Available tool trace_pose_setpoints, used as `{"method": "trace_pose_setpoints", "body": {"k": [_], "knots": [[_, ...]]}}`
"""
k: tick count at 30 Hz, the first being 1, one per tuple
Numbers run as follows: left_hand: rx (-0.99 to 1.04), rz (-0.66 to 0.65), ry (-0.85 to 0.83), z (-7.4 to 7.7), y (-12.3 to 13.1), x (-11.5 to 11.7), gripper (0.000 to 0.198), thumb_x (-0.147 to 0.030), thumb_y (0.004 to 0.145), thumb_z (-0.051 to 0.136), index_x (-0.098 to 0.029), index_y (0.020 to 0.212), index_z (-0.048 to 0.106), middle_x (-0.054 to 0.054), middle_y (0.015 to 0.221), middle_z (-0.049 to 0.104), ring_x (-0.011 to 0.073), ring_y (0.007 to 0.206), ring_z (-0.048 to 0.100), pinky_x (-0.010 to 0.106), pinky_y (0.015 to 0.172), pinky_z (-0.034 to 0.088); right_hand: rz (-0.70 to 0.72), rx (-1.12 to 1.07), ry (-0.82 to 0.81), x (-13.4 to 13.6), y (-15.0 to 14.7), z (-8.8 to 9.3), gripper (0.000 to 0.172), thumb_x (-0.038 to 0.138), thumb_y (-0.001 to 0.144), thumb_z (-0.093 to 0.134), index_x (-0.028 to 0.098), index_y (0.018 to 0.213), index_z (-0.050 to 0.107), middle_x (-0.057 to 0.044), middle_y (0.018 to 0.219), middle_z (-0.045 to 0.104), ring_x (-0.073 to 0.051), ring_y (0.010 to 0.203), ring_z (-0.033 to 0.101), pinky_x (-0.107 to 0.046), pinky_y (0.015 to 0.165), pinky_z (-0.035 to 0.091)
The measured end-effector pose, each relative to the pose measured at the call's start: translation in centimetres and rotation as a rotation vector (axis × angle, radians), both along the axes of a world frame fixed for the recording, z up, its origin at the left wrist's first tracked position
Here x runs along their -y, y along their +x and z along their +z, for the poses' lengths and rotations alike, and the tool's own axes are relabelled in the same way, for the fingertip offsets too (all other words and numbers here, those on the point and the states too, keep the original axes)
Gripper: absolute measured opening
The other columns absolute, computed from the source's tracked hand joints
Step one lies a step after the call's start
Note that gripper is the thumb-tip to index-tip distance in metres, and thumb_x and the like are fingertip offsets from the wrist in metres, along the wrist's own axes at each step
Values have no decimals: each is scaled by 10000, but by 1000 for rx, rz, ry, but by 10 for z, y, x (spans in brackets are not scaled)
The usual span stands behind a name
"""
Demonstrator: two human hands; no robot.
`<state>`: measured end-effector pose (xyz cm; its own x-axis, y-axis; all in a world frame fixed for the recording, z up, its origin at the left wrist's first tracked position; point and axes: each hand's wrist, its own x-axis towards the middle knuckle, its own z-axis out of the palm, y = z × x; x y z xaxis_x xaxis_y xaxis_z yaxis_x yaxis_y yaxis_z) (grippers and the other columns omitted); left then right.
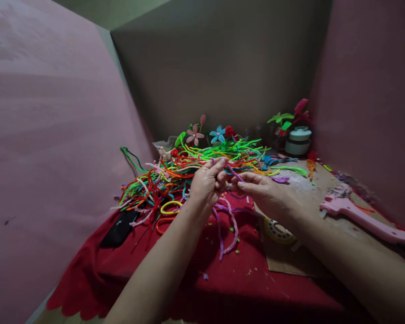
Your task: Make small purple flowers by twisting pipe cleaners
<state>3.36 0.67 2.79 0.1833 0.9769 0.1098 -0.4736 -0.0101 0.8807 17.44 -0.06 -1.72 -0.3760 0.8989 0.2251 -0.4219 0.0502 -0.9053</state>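
Observation:
A purple pipe cleaner (234,173) runs between my two hands above the middle of the table. My left hand (209,179) is closed, pinching one end of it between thumb and fingers. With fingertips pressed together, my right hand (259,186) grips the other end. More purple and lilac pipe cleaners (234,225) lie on the red cloth just beneath my hands. Beyond them spreads a tangled heap of coloured pipe cleaners (185,168), mostly green, red and orange.
A pink glue gun (364,213) rests on cardboard (290,265) at right, near a yellow tape roll (279,231). Scissors (170,208) and a black phone (119,229) lie left on the red cloth (229,288). Fuzzy flowers (218,134) and a lidded jar (298,141) stand behind.

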Motion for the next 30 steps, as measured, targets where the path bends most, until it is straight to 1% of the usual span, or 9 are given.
{"method": "trace_pose_setpoints", "body": {"k": [2,4,7,10,14,19,23,27,30], "knots": [[68,66,-7,2,-2,-2,222,-290,723,669,-161,832,524,-110,402,372,18,307,236,161,355,213,31,2,-35,-1,-1,-3,157,274,715,655,154,816,663,-33,811,655,-128,761,564,-267,762,398],[125,111,-23,3,-5,-4,204,-292,745,654,-159,817,516,-105,409,367,21,308,241,166,355,211,64,-25,-91,0,-4,-6,141,291,733,637,155,756,662,-32,771,656,-130,711,565,-281,742,410],[203,138,-21,0,-9,-8,158,-275,783,617,-161,803,510,-103,414,349,21,312,247,162,363,209,148,-105,-210,3,-7,-8,205,334,782,583,157,697,644,-35,697,653,-139,654,577,-296,698,434],[258,151,-5,-3,-13,-11,133,-264,808,589,-157,791,511,-99,424,343,18,319,244,159,377,216,211,-176,-340,5,-8,-9,254,350,812,536,151,695,643,-55,689,665,-154,659,604,-304,680,460],[302,170,9,-6,-16,-13,193,-302,804,594,-146,737,503,-97,426,320,14,324,231,162,384,213,137,-246,-467,2,-11,-12,190,246,820,531,140,736,664,-58,690,674,-141,629,616,-293,683,488],[323,159,0,-9,-16,-12,205,-310,812,582,-143,732,494,-93,429,324,14,330,234,162,389,212,39,-304,-606,0,-17,-13,211,131,831,487,148,732,672,-52,640,671,-128,593,615,-251,610,502],[311,143,14,-10,-15,-10,225,-328,800,594,-145,723,491,-91,436,337,12,334,247,158,390,219,-39,-251,-612,0,-20,-11,219,75,816,478,134,721,667,-45,605,666,-114,531,601,-228,564,499],[281,155,69,-9,-14,-8,237,-339,788,607,-149,711,487,-91,441,349,16,341,259,165,402,271,11,-222,-538,-1,-19,-15,122,62,756,556,114,759,666,-42,633,665,-108,523,595,-226,549,495],[202,217,155,-11,-14,-10,245,-353,775,616,-150,705,499,-85,437,374,26,352,301,170,411,308,48,-171,-496,-1,-20,-20,71,72,719,605,114,737,660,-37,622,653,-99,501,571,-206,488,469]]}}
